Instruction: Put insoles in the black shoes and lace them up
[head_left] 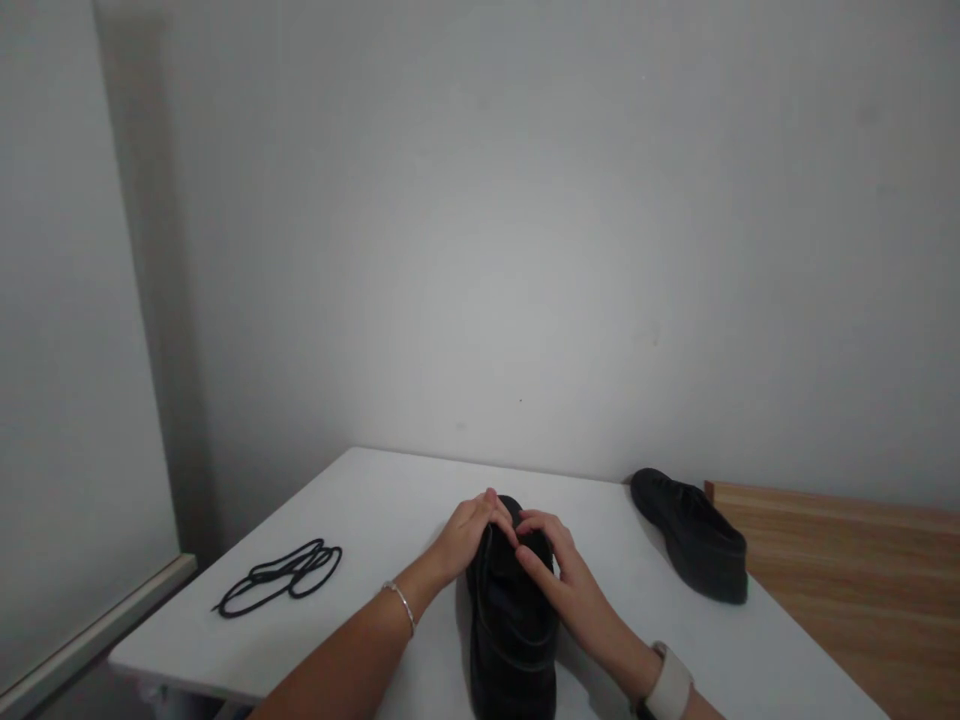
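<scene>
A black shoe stands on the white table in front of me, its heel nearest and its toe pointing to the wall. My left hand grips the left side of its upper, fingers bent over the front part. From the other side my right hand holds the right edge of the opening, with thumb and fingers curled at the eyelet area. The fingertips of both hands come close together there, and they hide most of the toe and any eyelets. Off to the left lies a loose black shoelace in loops.
A second black shoe stands at the table's right edge, lacing visible on top. Beyond that edge is a wood-grain surface. The white table meets a plain wall at the back. A white panel rises at left.
</scene>
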